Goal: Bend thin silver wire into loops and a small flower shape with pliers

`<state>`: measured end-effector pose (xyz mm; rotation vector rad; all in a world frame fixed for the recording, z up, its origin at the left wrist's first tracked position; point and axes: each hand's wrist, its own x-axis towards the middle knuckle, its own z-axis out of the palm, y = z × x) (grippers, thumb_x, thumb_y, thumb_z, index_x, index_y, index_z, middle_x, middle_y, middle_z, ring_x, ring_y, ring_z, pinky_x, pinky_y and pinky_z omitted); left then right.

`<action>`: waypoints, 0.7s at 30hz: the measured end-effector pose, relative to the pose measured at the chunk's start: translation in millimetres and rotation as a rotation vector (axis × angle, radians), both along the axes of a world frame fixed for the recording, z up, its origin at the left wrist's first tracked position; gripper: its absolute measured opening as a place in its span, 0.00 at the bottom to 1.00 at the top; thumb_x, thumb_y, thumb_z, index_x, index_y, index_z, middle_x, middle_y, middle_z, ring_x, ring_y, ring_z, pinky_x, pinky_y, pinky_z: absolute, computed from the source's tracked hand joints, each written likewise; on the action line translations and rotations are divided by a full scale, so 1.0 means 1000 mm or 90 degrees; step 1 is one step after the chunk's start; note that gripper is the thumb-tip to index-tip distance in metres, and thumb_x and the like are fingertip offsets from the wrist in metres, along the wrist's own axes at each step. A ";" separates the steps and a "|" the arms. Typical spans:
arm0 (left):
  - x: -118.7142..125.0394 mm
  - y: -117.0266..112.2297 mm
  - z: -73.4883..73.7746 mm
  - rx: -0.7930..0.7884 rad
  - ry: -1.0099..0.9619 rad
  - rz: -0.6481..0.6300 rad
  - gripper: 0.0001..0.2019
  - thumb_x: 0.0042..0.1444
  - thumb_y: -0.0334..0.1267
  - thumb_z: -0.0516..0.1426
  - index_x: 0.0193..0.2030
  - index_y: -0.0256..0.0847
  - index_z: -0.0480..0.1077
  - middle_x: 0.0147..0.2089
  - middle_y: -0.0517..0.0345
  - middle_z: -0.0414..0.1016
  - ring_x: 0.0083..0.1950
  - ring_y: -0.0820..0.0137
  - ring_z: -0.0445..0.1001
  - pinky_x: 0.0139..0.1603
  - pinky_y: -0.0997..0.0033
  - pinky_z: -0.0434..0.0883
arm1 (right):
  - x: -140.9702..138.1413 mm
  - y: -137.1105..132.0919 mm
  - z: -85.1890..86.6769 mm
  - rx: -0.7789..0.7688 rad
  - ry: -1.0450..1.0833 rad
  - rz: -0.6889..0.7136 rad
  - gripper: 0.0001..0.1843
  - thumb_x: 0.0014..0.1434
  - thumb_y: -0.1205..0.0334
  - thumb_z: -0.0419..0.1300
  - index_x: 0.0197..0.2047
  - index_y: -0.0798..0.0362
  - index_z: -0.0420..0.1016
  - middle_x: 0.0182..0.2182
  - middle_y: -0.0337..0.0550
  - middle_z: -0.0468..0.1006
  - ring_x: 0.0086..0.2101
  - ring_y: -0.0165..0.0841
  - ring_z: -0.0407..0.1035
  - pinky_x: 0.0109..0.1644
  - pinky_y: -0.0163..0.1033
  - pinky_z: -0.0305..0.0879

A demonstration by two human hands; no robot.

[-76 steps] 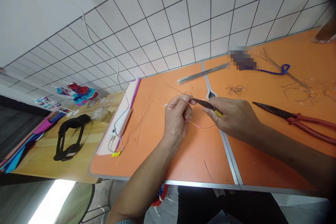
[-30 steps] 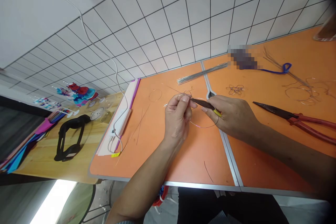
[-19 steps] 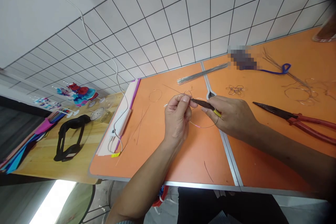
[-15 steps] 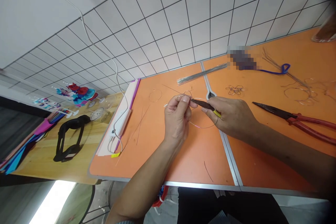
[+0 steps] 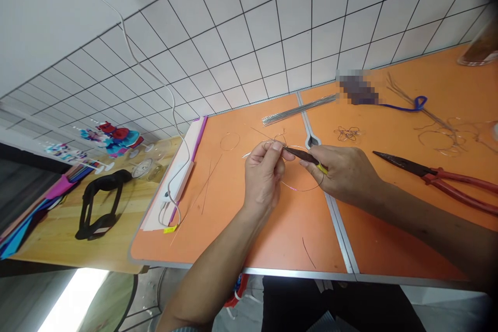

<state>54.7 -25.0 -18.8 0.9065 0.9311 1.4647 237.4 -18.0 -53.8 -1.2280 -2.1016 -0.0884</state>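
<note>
My left hand (image 5: 264, 171) is closed, thumb against fingers, pinching thin wire (image 5: 277, 138) that is bent into small loops. My right hand (image 5: 338, 168) grips a small pair of pliers (image 5: 301, 155) with a dark nose and a yellow handle part. The pliers' tip meets the wire right beside my left fingertips. Below the pliers hangs a larger wire ring (image 5: 307, 189) with a pinkish stretch on it. Whether the jaws are closed on the wire is too small to tell.
Large red-handled pliers (image 5: 431, 171) lie at the right. A bundle of straight wires (image 5: 295, 109) lies toward the wall, near a wire flower shape (image 5: 347, 134). A power strip (image 5: 181, 184) with a white cable is on the left. A short dark wire (image 5: 308, 252) lies near the front edge.
The thin wire end sticking out past my left fingers has swung slightly to the right. Both hands keep nearly the same place and grip.
</note>
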 end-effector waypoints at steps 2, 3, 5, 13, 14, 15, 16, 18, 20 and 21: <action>0.000 0.000 0.000 -0.007 -0.002 -0.002 0.16 0.56 0.47 0.73 0.32 0.39 0.74 0.28 0.60 0.79 0.18 0.82 0.52 0.20 0.74 0.49 | 0.000 0.000 -0.001 0.008 -0.008 -0.004 0.20 0.74 0.51 0.56 0.30 0.51 0.69 0.21 0.37 0.67 0.23 0.30 0.58 0.29 0.38 0.44; 0.000 0.000 0.000 -0.009 -0.002 -0.004 0.16 0.56 0.47 0.72 0.32 0.39 0.74 0.28 0.60 0.79 0.19 0.82 0.52 0.20 0.74 0.49 | 0.001 0.000 -0.002 0.012 -0.014 -0.009 0.19 0.74 0.52 0.56 0.30 0.51 0.69 0.21 0.37 0.67 0.23 0.30 0.58 0.28 0.38 0.43; -0.001 0.000 0.001 -0.007 -0.002 -0.008 0.16 0.57 0.46 0.72 0.33 0.39 0.73 0.29 0.60 0.79 0.19 0.82 0.52 0.20 0.74 0.49 | 0.000 0.000 -0.002 0.023 -0.027 -0.022 0.18 0.73 0.54 0.58 0.30 0.51 0.70 0.21 0.36 0.68 0.23 0.30 0.57 0.28 0.38 0.43; -0.006 0.002 0.003 0.047 0.011 0.012 0.16 0.60 0.44 0.70 0.32 0.40 0.69 0.29 0.61 0.78 0.20 0.82 0.53 0.22 0.75 0.50 | -0.003 0.002 -0.001 0.020 -0.022 -0.024 0.16 0.75 0.55 0.57 0.36 0.52 0.77 0.28 0.41 0.77 0.28 0.32 0.66 0.29 0.40 0.44; -0.007 0.003 0.003 0.057 0.010 0.018 0.16 0.60 0.43 0.69 0.32 0.40 0.68 0.29 0.61 0.78 0.20 0.82 0.53 0.22 0.75 0.50 | -0.002 0.003 -0.001 0.001 -0.012 -0.026 0.15 0.74 0.56 0.57 0.36 0.51 0.77 0.29 0.41 0.78 0.29 0.33 0.67 0.30 0.40 0.45; -0.008 0.004 0.002 0.066 0.010 0.024 0.15 0.61 0.43 0.69 0.32 0.40 0.68 0.30 0.61 0.78 0.20 0.82 0.53 0.22 0.75 0.51 | -0.001 0.004 0.001 -0.032 0.006 -0.025 0.14 0.74 0.57 0.58 0.36 0.51 0.77 0.30 0.41 0.78 0.30 0.34 0.67 0.30 0.40 0.47; -0.009 0.005 0.001 0.073 0.011 0.028 0.15 0.62 0.42 0.68 0.32 0.40 0.68 0.30 0.60 0.79 0.20 0.82 0.53 0.23 0.75 0.51 | 0.001 0.004 0.003 -0.076 0.038 -0.022 0.13 0.73 0.57 0.58 0.36 0.50 0.77 0.29 0.41 0.77 0.29 0.34 0.67 0.31 0.40 0.48; -0.010 0.006 -0.001 0.082 0.019 0.030 0.14 0.63 0.41 0.68 0.33 0.40 0.68 0.31 0.60 0.79 0.21 0.81 0.54 0.23 0.75 0.52 | 0.004 0.004 0.010 -0.174 0.130 -0.009 0.13 0.74 0.55 0.59 0.38 0.49 0.78 0.27 0.39 0.75 0.27 0.33 0.64 0.31 0.40 0.51; -0.010 0.007 -0.003 0.086 0.030 0.023 0.13 0.64 0.41 0.67 0.33 0.41 0.69 0.32 0.60 0.79 0.22 0.81 0.54 0.23 0.74 0.52 | 0.004 0.000 0.020 -0.220 0.224 0.003 0.13 0.74 0.54 0.59 0.39 0.49 0.79 0.26 0.38 0.74 0.26 0.33 0.63 0.31 0.40 0.54; -0.010 0.006 -0.004 0.088 0.034 0.017 0.13 0.65 0.40 0.67 0.34 0.41 0.69 0.32 0.60 0.79 0.22 0.80 0.55 0.24 0.74 0.52 | 0.003 -0.002 0.025 -0.214 0.257 0.009 0.12 0.74 0.54 0.60 0.40 0.49 0.80 0.27 0.38 0.75 0.26 0.33 0.65 0.32 0.40 0.55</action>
